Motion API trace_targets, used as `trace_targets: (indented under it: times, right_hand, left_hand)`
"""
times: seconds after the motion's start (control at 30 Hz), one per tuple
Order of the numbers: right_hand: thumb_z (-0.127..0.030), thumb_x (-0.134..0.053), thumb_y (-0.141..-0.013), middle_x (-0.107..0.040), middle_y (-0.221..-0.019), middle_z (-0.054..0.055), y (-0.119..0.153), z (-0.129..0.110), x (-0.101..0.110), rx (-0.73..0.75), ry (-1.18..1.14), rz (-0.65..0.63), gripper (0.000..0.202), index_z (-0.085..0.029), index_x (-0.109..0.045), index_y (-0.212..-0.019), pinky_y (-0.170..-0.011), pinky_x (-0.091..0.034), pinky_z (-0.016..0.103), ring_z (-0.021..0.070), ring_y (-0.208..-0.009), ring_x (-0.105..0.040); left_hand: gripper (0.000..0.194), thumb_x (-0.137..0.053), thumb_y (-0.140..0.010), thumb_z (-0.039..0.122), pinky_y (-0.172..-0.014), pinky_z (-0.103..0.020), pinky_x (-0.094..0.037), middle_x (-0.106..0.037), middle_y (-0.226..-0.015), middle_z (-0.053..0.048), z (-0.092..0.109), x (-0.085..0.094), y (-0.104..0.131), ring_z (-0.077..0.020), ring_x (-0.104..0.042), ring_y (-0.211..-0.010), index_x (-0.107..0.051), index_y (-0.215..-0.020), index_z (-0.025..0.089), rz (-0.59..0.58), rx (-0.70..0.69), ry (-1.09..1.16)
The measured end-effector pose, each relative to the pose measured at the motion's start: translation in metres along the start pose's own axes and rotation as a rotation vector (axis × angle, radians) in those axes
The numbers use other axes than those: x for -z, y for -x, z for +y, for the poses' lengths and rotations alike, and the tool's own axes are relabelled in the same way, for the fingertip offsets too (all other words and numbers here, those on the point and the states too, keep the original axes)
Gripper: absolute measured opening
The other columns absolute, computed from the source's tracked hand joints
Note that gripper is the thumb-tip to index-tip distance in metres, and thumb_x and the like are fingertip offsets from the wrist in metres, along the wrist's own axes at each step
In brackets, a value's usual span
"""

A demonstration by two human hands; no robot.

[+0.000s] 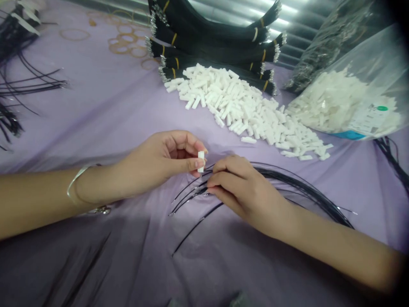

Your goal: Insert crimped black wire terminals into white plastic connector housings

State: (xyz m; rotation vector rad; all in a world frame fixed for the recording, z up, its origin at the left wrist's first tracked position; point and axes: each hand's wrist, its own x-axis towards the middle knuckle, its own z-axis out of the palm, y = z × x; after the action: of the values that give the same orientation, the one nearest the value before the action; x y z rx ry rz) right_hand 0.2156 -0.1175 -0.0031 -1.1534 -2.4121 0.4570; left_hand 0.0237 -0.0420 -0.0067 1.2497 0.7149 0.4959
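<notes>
Near the middle, my left hand (pixel 172 155) pinches a small white connector (pixel 200 162) upright between thumb and fingers. Just to its right, my right hand (pixel 239 185) has its fingers pressed together over thin black wires (pixel 306 187). The wires' metal-tipped ends fan out to the left beneath both hands, and their length curves away to the lower right. Whether my right fingertips grip one of the wires is too small to tell. A single wire end (pixel 188 234) points down and left below my right hand.
Behind the hands lies a pile of white connectors (pixel 236 100). Banded black wire bundles (pixel 211 42) sit beyond it. A clear bag of white pieces (pixel 345 102) is at right. Rubber bands (pixel 126 38) and more black wires (pixel 35 85) lie at left on the purple cloth (pixel 105 94).
</notes>
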Motion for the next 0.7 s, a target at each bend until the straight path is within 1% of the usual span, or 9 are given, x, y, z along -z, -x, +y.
trace_targets:
  times: [0.1, 0.17, 0.27, 0.33, 0.4, 0.5, 0.6, 0.7]
  right_hand:
    - [-0.013, -0.045, -0.089, -0.055, -0.088, 0.01, -0.001, 0.0013, -0.0023, -0.061, -0.105, 0.003, 0.012, -0.011, -0.056, -0.085, -0.078, -0.043, 0.033, 0.0159, -0.084, -0.049]
    - [-0.012, -0.043, -0.089, -0.054, -0.086, 0.008, -0.0002, 0.0, -0.0016, -0.109, -0.159, 0.036, 0.008, -0.013, -0.051, -0.086, -0.077, -0.044, 0.03, 0.0143, -0.082, -0.049]
    - [-0.01, -0.044, -0.087, -0.052, -0.078, 0.003, 0.0017, -0.003, 0.0004, -0.177, -0.183, 0.121, 0.005, -0.015, -0.044, -0.088, -0.066, -0.042, 0.023, 0.0097, -0.07, -0.047]
    - [-0.01, -0.046, -0.085, -0.051, -0.074, 0.001, 0.0023, -0.0043, 0.0012, -0.218, -0.17, 0.157, 0.006, -0.015, -0.044, -0.087, -0.058, -0.039, 0.02, 0.0077, -0.063, -0.045]
    - [-0.011, -0.048, -0.084, -0.051, -0.072, 0.0, 0.0021, -0.0043, 0.0013, -0.243, -0.156, 0.172, 0.005, -0.016, -0.046, -0.085, -0.054, -0.037, 0.02, 0.007, -0.06, -0.044]
    - [-0.014, -0.049, -0.084, -0.051, -0.069, -0.001, 0.001, -0.0027, 0.0005, -0.275, -0.152, 0.179, 0.002, -0.015, -0.048, -0.083, -0.053, -0.036, 0.019, 0.0065, -0.058, -0.044]
    - [-0.014, -0.05, -0.082, -0.052, -0.07, 0.0, 0.0006, -0.0011, -0.0002, -0.29, -0.175, 0.157, 0.003, -0.014, -0.048, -0.08, -0.057, -0.038, 0.02, 0.0073, -0.061, -0.046]
    - [-0.012, -0.05, -0.081, -0.053, -0.07, 0.001, 0.0011, -0.001, -0.0001, -0.284, -0.18, 0.152, 0.004, -0.014, -0.048, -0.078, -0.059, -0.038, 0.021, 0.0079, -0.064, -0.048]
  left_hand:
    - [0.011, -0.065, -0.076, 0.014, -0.062, -0.012, -0.047, -0.061, -0.074, 0.001, 0.0008, 0.0002, -0.0003, -0.005, -0.058, -0.066, -0.058, -0.084, 0.012, -0.005, -0.006, -0.026]
    - [0.01, -0.064, -0.078, 0.016, -0.063, -0.013, -0.048, -0.061, -0.074, 0.001, 0.0017, 0.0004, -0.0006, -0.0056, -0.059, -0.066, -0.058, -0.085, 0.013, -0.021, -0.006, -0.018]
    - [0.008, -0.063, -0.079, 0.015, -0.065, -0.014, -0.049, -0.062, -0.074, 0.0, 0.0026, 0.0005, -0.0014, -0.0063, -0.059, -0.067, -0.058, -0.085, 0.013, -0.047, 0.009, -0.01]
    - [0.007, -0.063, -0.078, 0.014, -0.065, -0.015, -0.049, -0.063, -0.074, 0.0, 0.0027, 0.0003, -0.0016, -0.0071, -0.06, -0.067, -0.059, -0.084, 0.012, -0.066, 0.024, -0.005]
    - [0.008, -0.062, -0.078, 0.013, -0.065, -0.016, -0.05, -0.064, -0.075, -0.001, 0.0026, 0.0, -0.0014, -0.0081, -0.062, -0.067, -0.059, -0.085, 0.013, -0.085, 0.036, 0.009]
    - [0.009, -0.063, -0.077, 0.012, -0.065, -0.018, -0.051, -0.065, -0.076, -0.001, 0.0028, -0.0004, -0.0008, -0.0091, -0.063, -0.066, -0.059, -0.085, 0.013, -0.089, 0.063, 0.024]
    - [0.009, -0.064, -0.076, 0.012, -0.065, -0.018, -0.052, -0.065, -0.074, 0.0, 0.004, -0.0011, -0.0008, -0.0092, -0.064, -0.065, -0.058, -0.083, 0.012, -0.074, 0.086, 0.036]
    - [0.008, -0.063, -0.077, 0.011, -0.063, -0.016, -0.052, -0.065, -0.072, 0.001, 0.0059, -0.0024, -0.0013, -0.0086, -0.064, -0.065, -0.058, -0.082, 0.012, -0.067, 0.079, 0.027]
